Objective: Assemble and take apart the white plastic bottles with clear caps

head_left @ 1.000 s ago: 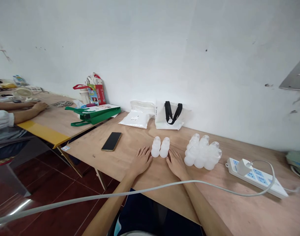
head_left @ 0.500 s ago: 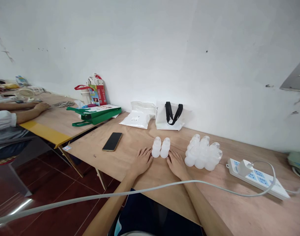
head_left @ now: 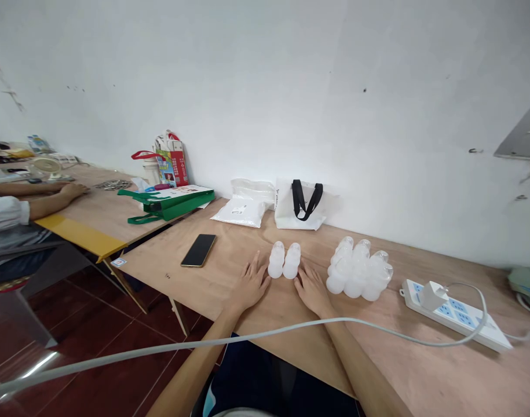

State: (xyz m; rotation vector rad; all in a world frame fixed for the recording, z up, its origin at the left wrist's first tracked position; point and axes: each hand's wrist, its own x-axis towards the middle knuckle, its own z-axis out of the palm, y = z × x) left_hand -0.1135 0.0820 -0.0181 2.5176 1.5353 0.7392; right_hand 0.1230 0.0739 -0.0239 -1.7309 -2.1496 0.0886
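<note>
1. The left hand (head_left: 249,284) lay palm down on the wooden table (head_left: 152,255), open, with the fingers extended and slightly parted; it held nothing.
2. The right hand (head_left: 312,291) lay palm down in the same open position, fingers extended and grasping nothing.
3. The left bottle (head_left: 276,260) and the right bottle (head_left: 292,260), both translucent white, stood upright side by side between the hands. Contact between fingertips and bottles could not be determined.
4. A cluster of similar bottles (head_left: 359,269) stood to the right of the right hand.
5. A dark-screened phone (head_left: 198,251) lay flat, beyond and to the left of the left hand.
6. A white power strip (head_left: 464,318), with a charger (head_left: 434,296) plugged in, lay at the far right; a pale cable (head_left: 265,335) crossed in front of both forearms.
7. Along the wall rested a white package (head_left: 241,212) and a white bag (head_left: 286,217) with black handles.
8. A co-worker's arm (head_left: 47,204) rested on the adjoining table (head_left: 99,211).
</note>
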